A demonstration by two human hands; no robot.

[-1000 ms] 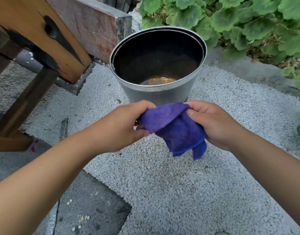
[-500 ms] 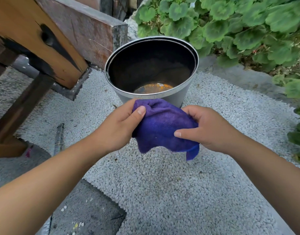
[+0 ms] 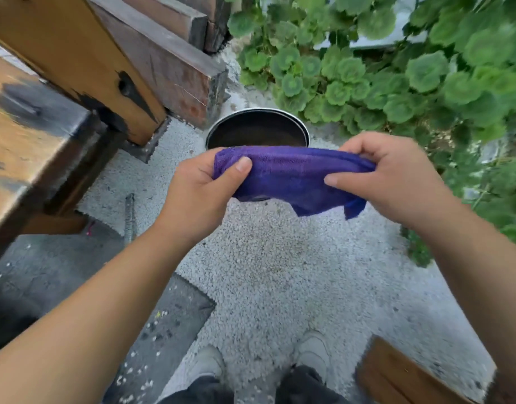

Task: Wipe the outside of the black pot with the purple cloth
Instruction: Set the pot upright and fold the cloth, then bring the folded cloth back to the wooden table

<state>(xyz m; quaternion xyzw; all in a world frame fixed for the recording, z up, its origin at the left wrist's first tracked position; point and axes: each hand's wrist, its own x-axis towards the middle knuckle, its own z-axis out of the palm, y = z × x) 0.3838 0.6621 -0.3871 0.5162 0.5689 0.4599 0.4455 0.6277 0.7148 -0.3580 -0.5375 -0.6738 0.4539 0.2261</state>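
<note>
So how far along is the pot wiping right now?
Barely started. Done: the purple cloth is picked up. In hand: the left hand and right hand stretch it out in the air in front of the black pot, not touching it. Left: all the wiping of the pot's outside as it stands on the gravel.

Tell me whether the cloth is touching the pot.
Cannot tell. In the head view the cloth, stretched between both hands, overlaps the pot, hiding any contact or gap.
</note>
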